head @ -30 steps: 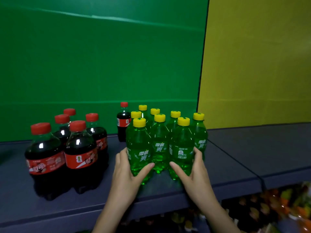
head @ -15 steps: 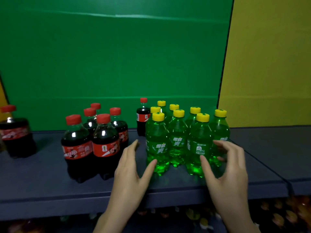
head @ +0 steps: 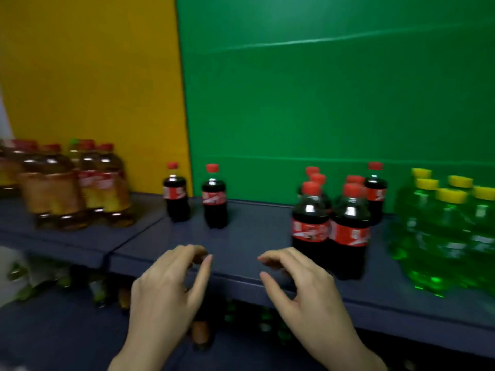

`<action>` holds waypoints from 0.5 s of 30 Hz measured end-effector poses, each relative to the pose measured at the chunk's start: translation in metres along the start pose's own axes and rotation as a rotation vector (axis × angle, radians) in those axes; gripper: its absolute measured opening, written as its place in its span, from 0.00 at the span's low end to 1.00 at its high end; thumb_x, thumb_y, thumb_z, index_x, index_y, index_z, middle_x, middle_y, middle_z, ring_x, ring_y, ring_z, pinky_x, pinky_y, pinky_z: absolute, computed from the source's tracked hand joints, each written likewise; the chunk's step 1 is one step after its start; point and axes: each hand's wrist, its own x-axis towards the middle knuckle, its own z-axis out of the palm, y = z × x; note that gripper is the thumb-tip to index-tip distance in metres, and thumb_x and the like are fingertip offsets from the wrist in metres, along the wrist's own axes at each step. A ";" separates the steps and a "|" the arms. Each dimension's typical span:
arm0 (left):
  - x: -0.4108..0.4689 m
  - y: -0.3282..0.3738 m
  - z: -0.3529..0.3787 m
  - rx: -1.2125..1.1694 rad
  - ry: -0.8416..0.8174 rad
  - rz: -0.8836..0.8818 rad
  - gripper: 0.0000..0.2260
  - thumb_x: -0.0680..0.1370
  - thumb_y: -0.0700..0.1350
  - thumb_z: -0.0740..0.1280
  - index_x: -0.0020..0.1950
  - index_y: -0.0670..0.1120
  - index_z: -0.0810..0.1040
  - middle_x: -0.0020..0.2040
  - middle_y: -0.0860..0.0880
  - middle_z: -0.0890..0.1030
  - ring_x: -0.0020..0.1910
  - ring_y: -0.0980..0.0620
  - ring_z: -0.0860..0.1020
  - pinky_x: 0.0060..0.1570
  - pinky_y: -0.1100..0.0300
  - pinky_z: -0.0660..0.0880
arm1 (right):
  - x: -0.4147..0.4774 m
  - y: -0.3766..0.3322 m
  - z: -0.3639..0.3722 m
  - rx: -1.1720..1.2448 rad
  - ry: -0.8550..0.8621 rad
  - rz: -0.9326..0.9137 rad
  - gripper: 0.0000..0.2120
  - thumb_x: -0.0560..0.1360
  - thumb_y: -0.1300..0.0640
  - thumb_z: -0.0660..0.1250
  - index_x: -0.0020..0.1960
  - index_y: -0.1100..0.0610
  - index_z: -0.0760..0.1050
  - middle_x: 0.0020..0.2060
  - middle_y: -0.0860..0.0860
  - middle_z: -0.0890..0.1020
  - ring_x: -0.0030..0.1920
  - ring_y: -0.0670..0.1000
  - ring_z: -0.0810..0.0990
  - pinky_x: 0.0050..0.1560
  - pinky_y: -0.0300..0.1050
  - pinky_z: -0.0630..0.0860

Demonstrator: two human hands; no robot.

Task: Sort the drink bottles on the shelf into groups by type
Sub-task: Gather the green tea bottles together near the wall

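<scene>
1. The left hand (head: 166, 290) is in the lower centre of the frame, and the right hand (head: 305, 290) is to the right of it, with a gap between them. Both hover at the front edge of the shelf. Their fingers are loosely curled with the thumbs held apart, and they hold nothing.
2. Under the shelf, in the lower left, a lower level (head: 53, 330) holds some blurred bottles whose kind I cannot tell.
3. The shelf (head: 254, 231) is dark grey-blue and crosses the middle of the frame.
4. Right of centre stands the cola group (head: 332, 231) — dark upright bottles with red caps and red labels, packed close together. At the right edge, the green bottles (head: 442, 236) with yellow caps form their own cluster.
5. Farther back, a rear cola bottle (head: 375, 191) stands behind the group.
6. Left of centre, two single cola bottles stand a little apart — the first cola bottle (head: 176, 195) and the second cola bottle (head: 214, 199).
7. At the left edge, the amber bottles (head: 67, 183) with red caps are blurred.
8. Behind everything are a yellow panel (head: 93, 76) in the upper left and a green panel (head: 321, 89) in the upper right.
</scene>
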 end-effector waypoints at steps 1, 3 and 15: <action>-0.003 -0.023 -0.014 0.052 0.000 -0.022 0.12 0.75 0.55 0.57 0.43 0.52 0.76 0.37 0.58 0.78 0.37 0.58 0.78 0.29 0.59 0.76 | 0.008 -0.014 0.021 0.021 -0.031 -0.016 0.12 0.72 0.42 0.56 0.52 0.42 0.73 0.47 0.36 0.76 0.50 0.37 0.75 0.50 0.35 0.72; -0.010 -0.071 -0.043 0.148 -0.007 -0.067 0.12 0.75 0.56 0.57 0.42 0.51 0.77 0.36 0.57 0.78 0.36 0.56 0.79 0.25 0.59 0.75 | 0.022 -0.043 0.065 0.060 -0.085 -0.055 0.13 0.72 0.40 0.55 0.52 0.42 0.72 0.47 0.36 0.76 0.51 0.37 0.75 0.51 0.35 0.71; -0.063 -0.288 -0.203 0.564 -0.022 -0.388 0.16 0.72 0.59 0.54 0.40 0.51 0.77 0.35 0.53 0.80 0.35 0.51 0.81 0.26 0.57 0.76 | 0.096 -0.200 0.270 0.266 -0.306 -0.187 0.08 0.76 0.48 0.62 0.54 0.41 0.73 0.49 0.34 0.75 0.52 0.37 0.74 0.49 0.32 0.71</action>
